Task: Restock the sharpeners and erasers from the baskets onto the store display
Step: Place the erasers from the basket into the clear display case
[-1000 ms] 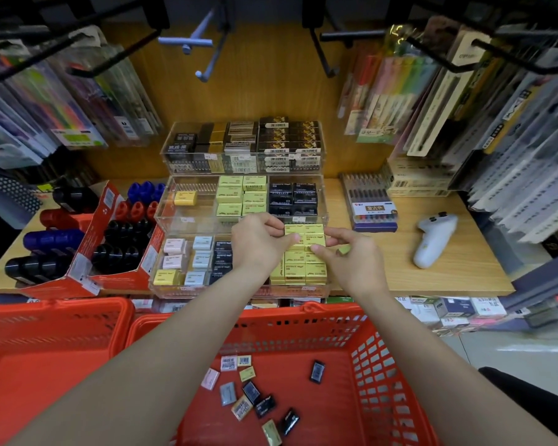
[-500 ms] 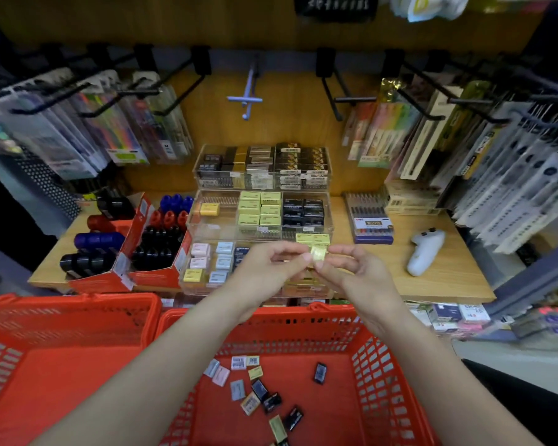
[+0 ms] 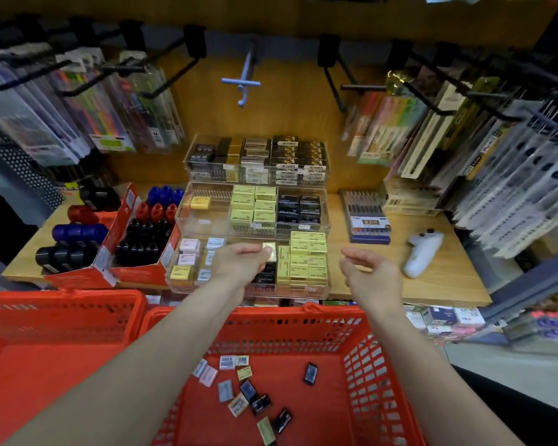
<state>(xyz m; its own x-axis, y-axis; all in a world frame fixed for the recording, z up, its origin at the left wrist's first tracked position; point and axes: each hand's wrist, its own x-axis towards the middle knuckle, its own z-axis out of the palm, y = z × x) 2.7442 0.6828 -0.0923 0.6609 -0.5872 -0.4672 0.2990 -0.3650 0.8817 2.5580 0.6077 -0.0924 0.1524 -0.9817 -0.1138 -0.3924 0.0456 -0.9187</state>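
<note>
Counter at 12 o'clock carries the tiered clear display. Top tier packed with dark and gold boxes. Middle tier: yellow erasers and black ones filled, left compartment holds a single yellow piece. Bottom tier: yellow erasers stacked full at the right, small pastel ones at the left, centre slot partly hidden by the hand.

Right basket at 6 o'clock has roughly a dozen loose erasers and sharpeners scattered on its floor. Left basket at 8 o'clock shows no stock in the visible part.

Judgement: well past halfway. What's left is the loose lot in the right basket, plus the thin middle-left compartment.

Left hand over the bottom tier's centre, fingers pinching one small yellow eraser just beside the yellow stack. It looks about to be slotted in. Right hand at 3 o'clock of the display, above the counter, fingers loosely curled, holding nothing.

Versus half a second ago: both hands were together working that yellow piece over the bottom tier; now the right hand has let go and moved off to the right, the left alone keeps it. Basket contents unchanged.
</note>
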